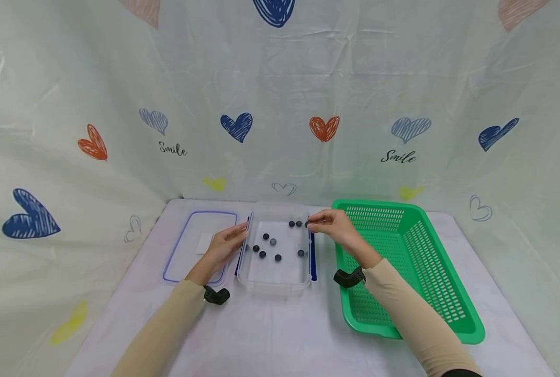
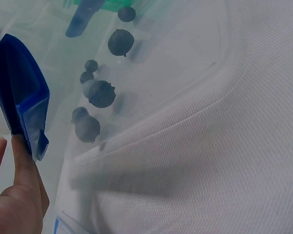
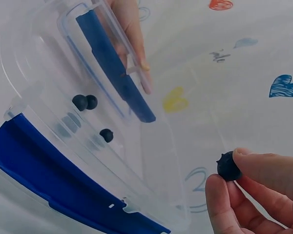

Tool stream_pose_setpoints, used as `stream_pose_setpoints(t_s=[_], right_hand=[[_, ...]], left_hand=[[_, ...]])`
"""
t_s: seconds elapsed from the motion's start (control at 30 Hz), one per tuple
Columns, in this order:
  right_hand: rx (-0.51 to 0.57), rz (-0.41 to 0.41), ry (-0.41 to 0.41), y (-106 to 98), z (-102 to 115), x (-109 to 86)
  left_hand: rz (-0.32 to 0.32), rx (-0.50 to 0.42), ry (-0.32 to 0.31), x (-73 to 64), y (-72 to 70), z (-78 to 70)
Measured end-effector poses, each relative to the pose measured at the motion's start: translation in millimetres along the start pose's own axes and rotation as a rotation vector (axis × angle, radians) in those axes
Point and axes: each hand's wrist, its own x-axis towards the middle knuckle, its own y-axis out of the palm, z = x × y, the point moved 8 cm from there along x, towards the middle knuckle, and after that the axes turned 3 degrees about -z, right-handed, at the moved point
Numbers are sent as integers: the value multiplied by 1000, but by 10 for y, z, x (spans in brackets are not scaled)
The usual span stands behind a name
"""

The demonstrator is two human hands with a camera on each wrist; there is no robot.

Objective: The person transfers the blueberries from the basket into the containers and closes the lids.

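A clear plastic container [image 1: 289,275] with blue side latches stands uncovered, several blueberries [image 1: 278,257] scattered over its floor. My left hand [image 1: 224,245] rests against its left side, with straight fingers touching near the blue latch [image 2: 31,97] in the left wrist view. Thumb and fingertips of my right hand [image 3: 263,190] pinch a single blueberry [image 3: 228,166]. In the head view this right hand [image 1: 331,224] is at the container's far right rim, close to two blueberries inside.
On the left lies a clear lid [image 1: 183,254] with a blue-purple edge. A green slotted basket [image 1: 379,251] stands to the right, under my right forearm. Behind the table hangs a white sheet [image 1: 280,78] printed with hearts.
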Motion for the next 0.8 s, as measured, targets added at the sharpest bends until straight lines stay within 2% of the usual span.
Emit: stream_pose_setpoints(t_s=[0.2,0.53,0.8], right_hand=[[-4,-3,1,26,-23,9],[17,6,5,49,33,-3],[31,-12,6,20,-27,37]], left_hand=[[-7,16,40,-11,-8,12],[-4,13,-15,-19,4,-9],[-17,9,-2,25,-18,41]])
